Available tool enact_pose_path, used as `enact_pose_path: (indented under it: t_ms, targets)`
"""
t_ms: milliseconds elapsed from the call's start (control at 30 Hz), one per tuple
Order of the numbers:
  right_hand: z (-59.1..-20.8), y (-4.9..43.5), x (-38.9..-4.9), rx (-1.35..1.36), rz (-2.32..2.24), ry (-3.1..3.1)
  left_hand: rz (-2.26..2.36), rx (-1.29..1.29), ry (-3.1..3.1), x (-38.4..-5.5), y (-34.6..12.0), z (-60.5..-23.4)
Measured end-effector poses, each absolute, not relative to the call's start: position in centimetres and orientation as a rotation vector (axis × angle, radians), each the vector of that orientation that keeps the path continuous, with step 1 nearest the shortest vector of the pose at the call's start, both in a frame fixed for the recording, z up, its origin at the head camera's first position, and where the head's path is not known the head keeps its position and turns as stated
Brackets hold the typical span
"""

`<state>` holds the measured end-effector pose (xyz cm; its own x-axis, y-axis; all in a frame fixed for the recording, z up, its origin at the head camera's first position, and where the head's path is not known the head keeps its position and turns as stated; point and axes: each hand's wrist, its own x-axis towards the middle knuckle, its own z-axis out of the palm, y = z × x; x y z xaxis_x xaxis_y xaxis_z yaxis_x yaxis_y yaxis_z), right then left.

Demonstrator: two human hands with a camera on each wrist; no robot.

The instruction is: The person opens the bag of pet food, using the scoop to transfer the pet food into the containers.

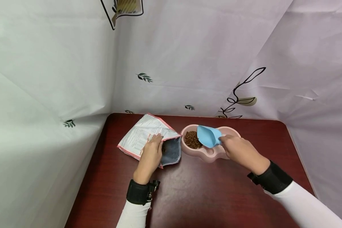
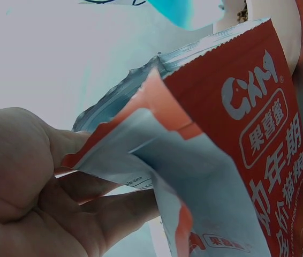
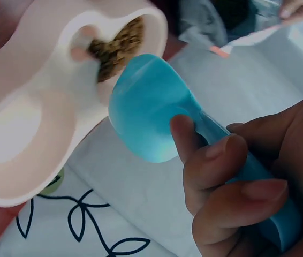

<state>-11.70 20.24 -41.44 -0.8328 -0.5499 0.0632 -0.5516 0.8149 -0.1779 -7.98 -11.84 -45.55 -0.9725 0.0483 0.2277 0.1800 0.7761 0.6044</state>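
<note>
My left hand (image 1: 152, 152) pinches the mouth edge of a red and white cat food bag (image 1: 141, 134), which lies at the table's back left. Seen from the left wrist, the thumb goes in behind the rim of the bag (image 2: 248, 144) while the fingers stay outside. My right hand (image 1: 242, 153) grips the handle of a light blue scoop (image 1: 208, 136), held tilted over a pink double bowl (image 1: 198, 154). Brown kibble (image 1: 192, 140) fills part of the bowl's left compartment. In the right wrist view, fingers wrap the handle of the scoop (image 3: 146, 107).
A dark red table (image 1: 205, 186) carries everything, and the bowl's right compartment (image 3: 17, 126) shows bare pink. White patterned cloth (image 1: 185, 63) hangs behind and at both sides of the table. The bag's open mouth (image 1: 172, 153) faces the bowl, close to its left rim.
</note>
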Motion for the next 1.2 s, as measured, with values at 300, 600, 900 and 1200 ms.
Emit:
enact_pose_path:
  t_ms: [300,600,900,1200]
  targets:
    - [-41.6,20.2,-9.0,0.793,0.565,-2.959,-0.96,-0.173,-2.757,-7.9,-11.6,-45.5]
    - [-41.6,20.0,-7.5,0.843,1.102,-2.974,-0.934,-0.191,-2.75,-7.8,-11.4,-45.6]
    - [-42.4,15.1,-9.0,1.067,1.123,-3.059,-0.887,-0.211,-2.745,-7.7,-11.4,-45.7]
    - [-43.7,9.9,-11.4,0.965,1.157,-3.18,-0.842,-0.244,-2.758,-7.4,-10.9,-45.7]
